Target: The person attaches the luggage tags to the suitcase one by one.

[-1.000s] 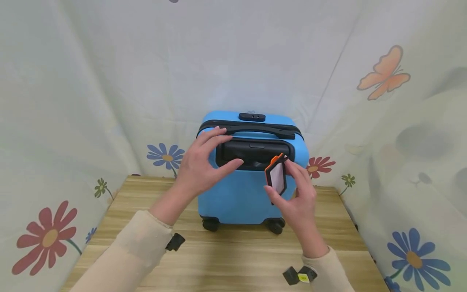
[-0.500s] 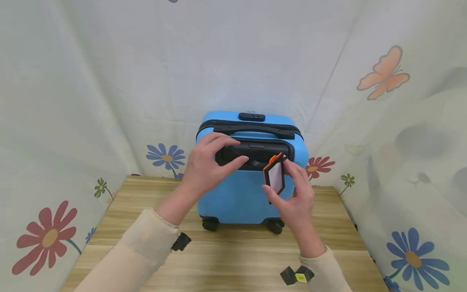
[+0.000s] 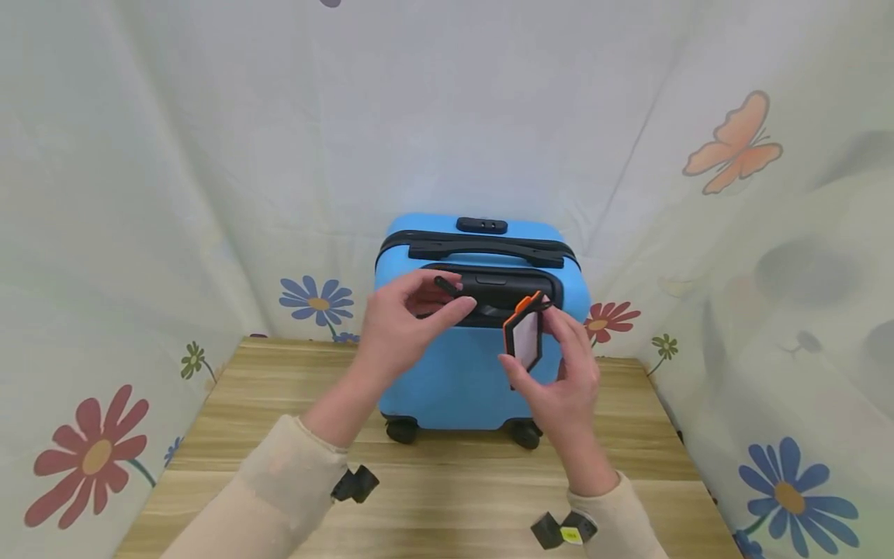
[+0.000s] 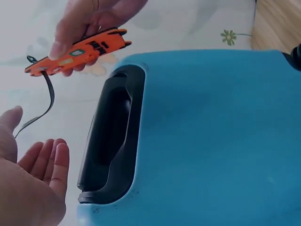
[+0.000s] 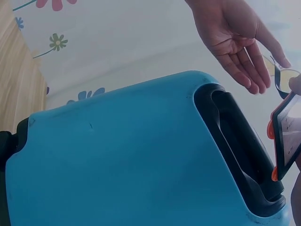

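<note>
My right hand [image 3: 569, 373] pinches a luggage tag [image 3: 527, 338] between thumb and fingers, in front of the suitcase's upper right front. A white card window in a black frame faces the head camera; the orange back [image 4: 77, 55] shows in the left wrist view. From the tag a thin black strap [image 4: 51, 96] curves toward my left hand [image 3: 398, 322]. That hand's thumb and fingers are spread apart, with the strap's dark end [image 3: 447, 286] between them in the head view. Behind both hands stands a light blue suitcase [image 3: 468, 380], its black carry handle [image 3: 489, 250] on top.
The suitcase stands upright on black wheels [image 3: 401, 431] on a wood-grain table [image 3: 447, 497]. A black combination lock [image 3: 482, 225] sits on its top. Behind and beside the table hangs a pale cloth [image 3: 447, 116] printed with flowers and a butterfly.
My left hand has come down and right, away from the carry handle and closer to the tag. The strap's end now shows between its thumb and fingers. My right hand shifts slightly left with the tag.
</note>
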Tool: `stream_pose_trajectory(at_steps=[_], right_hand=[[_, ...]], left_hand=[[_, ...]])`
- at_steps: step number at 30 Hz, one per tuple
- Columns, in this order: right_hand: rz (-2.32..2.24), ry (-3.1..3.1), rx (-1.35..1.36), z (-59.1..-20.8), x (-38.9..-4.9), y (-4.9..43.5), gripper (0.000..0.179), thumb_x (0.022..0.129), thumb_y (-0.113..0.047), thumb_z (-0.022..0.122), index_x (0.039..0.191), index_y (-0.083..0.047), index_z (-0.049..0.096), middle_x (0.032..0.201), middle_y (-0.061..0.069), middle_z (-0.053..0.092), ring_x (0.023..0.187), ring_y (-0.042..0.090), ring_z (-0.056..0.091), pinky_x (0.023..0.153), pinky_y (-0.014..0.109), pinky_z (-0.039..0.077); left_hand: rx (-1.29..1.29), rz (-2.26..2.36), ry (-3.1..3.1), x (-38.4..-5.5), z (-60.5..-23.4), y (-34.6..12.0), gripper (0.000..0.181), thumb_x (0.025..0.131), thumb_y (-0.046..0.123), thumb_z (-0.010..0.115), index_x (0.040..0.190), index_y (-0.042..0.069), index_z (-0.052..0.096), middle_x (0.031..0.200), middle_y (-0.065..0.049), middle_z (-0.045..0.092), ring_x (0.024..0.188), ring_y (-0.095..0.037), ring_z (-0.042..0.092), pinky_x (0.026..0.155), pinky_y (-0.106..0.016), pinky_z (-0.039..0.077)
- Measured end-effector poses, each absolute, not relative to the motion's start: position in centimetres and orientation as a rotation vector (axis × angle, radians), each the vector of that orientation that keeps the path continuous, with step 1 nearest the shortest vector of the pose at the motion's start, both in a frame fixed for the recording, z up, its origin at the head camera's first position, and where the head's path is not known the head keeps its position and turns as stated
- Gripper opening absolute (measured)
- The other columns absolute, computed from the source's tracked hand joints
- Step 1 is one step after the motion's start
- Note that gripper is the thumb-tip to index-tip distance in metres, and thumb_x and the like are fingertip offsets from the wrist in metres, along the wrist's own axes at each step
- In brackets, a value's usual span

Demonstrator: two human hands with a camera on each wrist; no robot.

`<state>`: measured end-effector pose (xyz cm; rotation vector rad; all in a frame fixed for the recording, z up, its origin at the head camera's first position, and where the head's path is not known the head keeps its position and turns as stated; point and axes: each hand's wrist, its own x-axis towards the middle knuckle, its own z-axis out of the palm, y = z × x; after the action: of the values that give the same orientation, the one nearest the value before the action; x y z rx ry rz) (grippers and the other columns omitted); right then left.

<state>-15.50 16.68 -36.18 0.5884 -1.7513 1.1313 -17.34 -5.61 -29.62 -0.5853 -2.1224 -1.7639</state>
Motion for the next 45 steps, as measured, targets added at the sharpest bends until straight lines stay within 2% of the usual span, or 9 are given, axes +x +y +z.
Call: stream_pose_trajectory(at_steps=[3, 10, 16, 22, 27, 33, 45], right_hand=[[1.133, -1.754, 0.6, -36.2, -15.4, 16.6, 0.076, 0.093, -0.053, 0.081, 0.139, 0.006, 0.065, 0.132, 0.024, 0.067, 0.117, 0.025, 0.064, 0.104, 0.023, 0.053], [1.133, -1.743, 0.622, -36.4, -15.4, 16.2, 0.076, 0.093, -0.052, 0.081, 0.138, 0.007, 0.065, 0.132, 0.024, 0.067, 0.117, 0.024, 0.065, 0.105, 0.023, 0.053], [1.133, -1.727, 0.65, -36.5, -15.2, 15.8, 0.074, 0.093, -0.05, 0.082, 0.138, 0.007, 0.065, 0.132, 0.024, 0.067, 0.116, 0.026, 0.065, 0.105, 0.024, 0.053], [1.11, -1.716, 0.669, -36.7, -15.0, 15.3, 0.074, 0.094, -0.049, 0.082, 0.137, 0.008, 0.065, 0.132, 0.026, 0.067, 0.113, 0.031, 0.065, 0.104, 0.023, 0.054], [1.167, -1.742, 0.648, -36.9, -14.7, 15.1, 0.075, 0.092, -0.05, 0.083, 0.138, 0.007, 0.066, 0.135, 0.024, 0.066, 0.118, 0.023, 0.063, 0.104, 0.025, 0.054], [1.152, -1.758, 0.655, -36.9, -14.7, 15.0, 0.076, 0.092, -0.05, 0.083, 0.14, 0.006, 0.065, 0.136, 0.024, 0.066, 0.121, 0.02, 0.062, 0.104, 0.024, 0.053], [1.071, -1.82, 0.667, -37.3, -14.8, 14.8, 0.076, 0.095, -0.048, 0.081, 0.148, 0.001, 0.06, 0.14, 0.021, 0.064, 0.124, 0.026, 0.064, 0.106, 0.024, 0.053]], left_hand=[[-0.562, -1.861, -2.13, -17.3, -30.0, -5.4, 0.031, 0.094, 0.026, 0.085, 0.12, 0.01, 0.078, 0.112, -0.002, 0.078, 0.098, -0.016, 0.077, 0.091, -0.033, 0.063], [-0.494, -1.996, -2.09, -17.1, -30.6, -4.6, 0.029, 0.096, 0.025, 0.083, 0.119, 0.007, 0.079, 0.105, -0.004, 0.08, 0.095, -0.02, 0.077, 0.087, -0.037, 0.062], [-0.435, -2.062, -1.985, -16.8, -30.7, -4.1, 0.02, 0.096, 0.02, 0.083, 0.11, 0.005, 0.081, 0.097, -0.007, 0.08, 0.089, -0.023, 0.077, 0.086, -0.037, 0.064], [-0.404, -2.074, -1.935, -16.8, -30.7, -3.9, 0.015, 0.096, 0.016, 0.083, 0.106, 0.005, 0.082, 0.098, -0.008, 0.08, 0.087, -0.023, 0.077, 0.086, -0.036, 0.064], [-0.401, -2.058, -1.948, -16.8, -30.7, -4.0, 0.017, 0.094, 0.015, 0.085, 0.108, 0.005, 0.082, 0.096, -0.007, 0.08, 0.086, -0.023, 0.077, 0.085, -0.037, 0.064], [-0.427, -2.071, -1.977, -17.0, -30.3, -4.1, 0.014, 0.095, 0.016, 0.084, 0.104, 0.006, 0.082, 0.096, -0.007, 0.08, 0.085, -0.023, 0.078, 0.085, -0.035, 0.065], [-0.396, -2.217, -1.991, -17.3, -29.7, -4.2, 0.014, 0.095, 0.015, 0.084, 0.099, 0.003, 0.079, 0.099, -0.01, 0.08, 0.085, -0.025, 0.079, 0.086, -0.036, 0.065]])
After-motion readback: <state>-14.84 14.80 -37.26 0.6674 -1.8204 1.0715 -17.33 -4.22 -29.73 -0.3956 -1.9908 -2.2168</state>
